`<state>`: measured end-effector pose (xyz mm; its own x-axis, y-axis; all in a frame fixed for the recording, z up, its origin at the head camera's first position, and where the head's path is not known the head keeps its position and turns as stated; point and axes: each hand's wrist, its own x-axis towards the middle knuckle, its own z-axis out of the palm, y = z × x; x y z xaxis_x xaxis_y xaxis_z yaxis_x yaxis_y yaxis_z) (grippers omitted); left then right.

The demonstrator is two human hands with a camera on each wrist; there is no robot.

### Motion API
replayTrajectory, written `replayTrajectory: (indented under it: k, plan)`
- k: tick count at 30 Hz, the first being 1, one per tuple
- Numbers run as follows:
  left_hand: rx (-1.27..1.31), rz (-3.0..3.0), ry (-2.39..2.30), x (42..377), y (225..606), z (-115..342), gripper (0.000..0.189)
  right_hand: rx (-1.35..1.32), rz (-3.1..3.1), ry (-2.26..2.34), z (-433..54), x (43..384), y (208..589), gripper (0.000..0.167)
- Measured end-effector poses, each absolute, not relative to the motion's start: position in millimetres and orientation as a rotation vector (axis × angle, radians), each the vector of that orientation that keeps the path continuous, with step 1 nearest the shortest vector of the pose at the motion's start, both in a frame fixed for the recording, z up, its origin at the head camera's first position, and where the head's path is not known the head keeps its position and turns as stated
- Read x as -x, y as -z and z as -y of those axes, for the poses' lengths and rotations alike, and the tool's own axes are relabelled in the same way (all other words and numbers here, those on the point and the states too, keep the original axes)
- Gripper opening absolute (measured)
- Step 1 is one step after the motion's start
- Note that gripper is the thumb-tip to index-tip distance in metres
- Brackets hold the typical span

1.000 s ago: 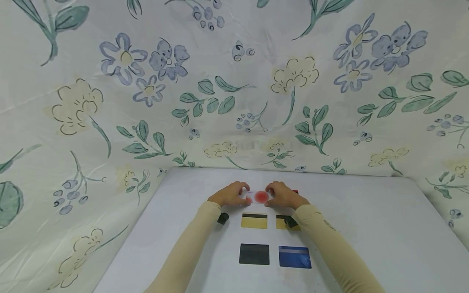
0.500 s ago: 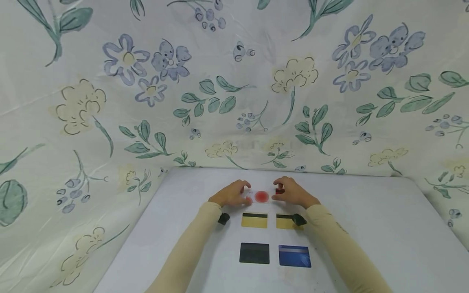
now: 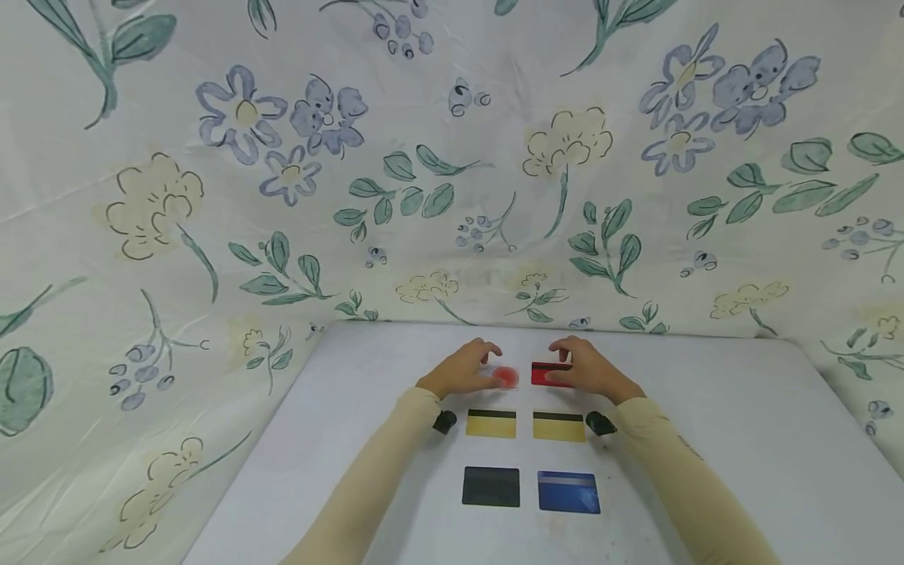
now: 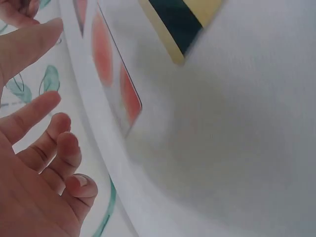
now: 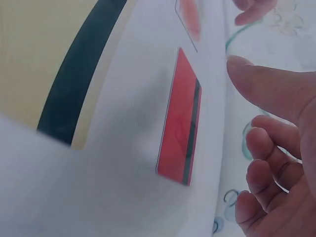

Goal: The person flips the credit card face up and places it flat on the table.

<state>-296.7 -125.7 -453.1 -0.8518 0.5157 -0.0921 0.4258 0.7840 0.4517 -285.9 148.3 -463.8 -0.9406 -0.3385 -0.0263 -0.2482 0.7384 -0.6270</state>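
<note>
My left hand (image 3: 461, 370) hovers over a white card with red round patches (image 3: 506, 377), its fingers loosely bent and apart. In the left wrist view that card (image 4: 102, 52) lies flat on the table and the hand (image 4: 37, 168) holds nothing. To its right is a red card with a dark stripe (image 3: 541, 376), partly covered by my right hand (image 3: 593, 373) in the head view. The right wrist view shows the red card (image 5: 178, 123) flat on the white surface, with the right hand (image 5: 281, 143) raised beside it, fingers loosely curled and grasping nothing.
Two yellow cards with dark stripes, the left one (image 3: 490, 424) and the right one (image 3: 558, 427), form a row nearer the body. Closer still lie a black card (image 3: 490, 487) and a blue card (image 3: 568, 493). Floral cloth (image 3: 494, 180) hangs behind the white table (image 3: 678, 439).
Both hands held the white card's ends a second ago. The right hand has let go and moved right, uncovering the red card; the left has let go too and lifted slightly over the white card.
</note>
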Motion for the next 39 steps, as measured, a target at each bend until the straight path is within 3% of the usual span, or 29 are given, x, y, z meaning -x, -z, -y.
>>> replayTrajectory:
  k: [10,19,39]
  plan:
    - [-0.835,-2.768,-0.632,298.1,454.8,109.8,0.060,0.463,-2.793,0.986,-166.9,284.5,466.3,0.060]
    - [-0.762,-2.752,-0.628,299.6,458.7,91.2,0.056,0.393,-2.779,0.990,-183.8,285.3,472.2,0.059]
    - [-0.803,-2.742,-0.540,305.1,464.2,67.8,0.053,0.283,-2.759,0.961,-188.4,282.0,483.3,0.057]
